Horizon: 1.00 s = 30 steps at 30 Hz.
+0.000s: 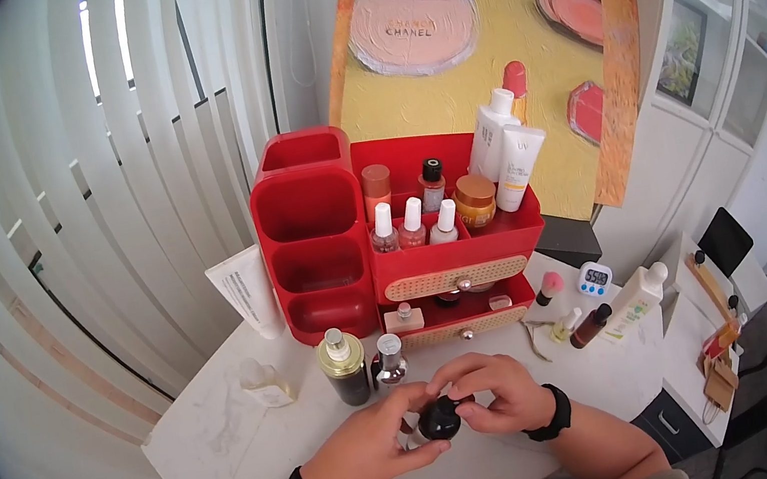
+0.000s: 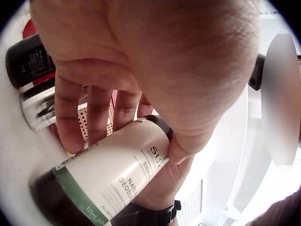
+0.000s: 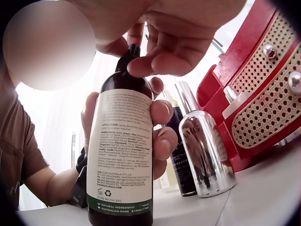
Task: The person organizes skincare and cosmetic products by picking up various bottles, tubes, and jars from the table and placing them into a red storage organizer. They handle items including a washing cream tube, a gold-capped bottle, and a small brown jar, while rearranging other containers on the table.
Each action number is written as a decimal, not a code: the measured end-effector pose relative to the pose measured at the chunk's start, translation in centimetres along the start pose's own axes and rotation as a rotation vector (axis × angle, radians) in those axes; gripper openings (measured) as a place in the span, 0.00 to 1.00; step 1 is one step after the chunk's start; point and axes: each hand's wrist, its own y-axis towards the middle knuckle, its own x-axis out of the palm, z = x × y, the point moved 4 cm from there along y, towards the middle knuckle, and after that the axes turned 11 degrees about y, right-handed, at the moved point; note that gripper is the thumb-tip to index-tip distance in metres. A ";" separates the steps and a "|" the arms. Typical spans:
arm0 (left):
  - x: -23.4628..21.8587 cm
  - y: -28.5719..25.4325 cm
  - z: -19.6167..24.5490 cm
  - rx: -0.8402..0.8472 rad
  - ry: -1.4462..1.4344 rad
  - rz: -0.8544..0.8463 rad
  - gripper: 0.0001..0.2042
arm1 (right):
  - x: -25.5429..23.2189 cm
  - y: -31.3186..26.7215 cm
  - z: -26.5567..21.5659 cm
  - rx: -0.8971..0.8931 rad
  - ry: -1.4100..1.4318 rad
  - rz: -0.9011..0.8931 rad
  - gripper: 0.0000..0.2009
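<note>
A dark deodorant bottle [image 3: 121, 150] with a cream label and green band stands close over the tabletop. My left hand [image 1: 362, 446] grips it around the body; fingers wrap one side, thumb the other, as the left wrist view shows from close by. At its top, my right hand [image 1: 506, 394] pinches the black spray top [image 3: 127, 61] between thumb and fingers. Just beyond the left hand are a gold-collared dark bottle [image 1: 345, 373] and a silver bottle [image 3: 204, 150].
A red organizer [image 1: 307, 207] with bottles, a jar and a partly open lower drawer stands behind. A white tube [image 1: 248, 288] leans at its left. To the right are a small timer [image 1: 595, 278], a brown bottle [image 1: 591, 326] and a white bottle [image 1: 639, 298].
</note>
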 end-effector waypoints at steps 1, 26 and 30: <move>0.0 0.0 -0.1 0.000 -0.011 -0.001 0.32 | 0.0 0.0 0.0 -0.002 0.000 -0.002 0.24; -0.2 0.1 0.3 -0.050 -0.008 -0.028 0.35 | -0.1 -0.3 0.4 0.070 0.031 -0.023 0.22; -0.3 0.2 0.5 -0.051 -0.011 -0.032 0.34 | -0.1 -0.1 -0.1 0.055 0.030 -0.028 0.20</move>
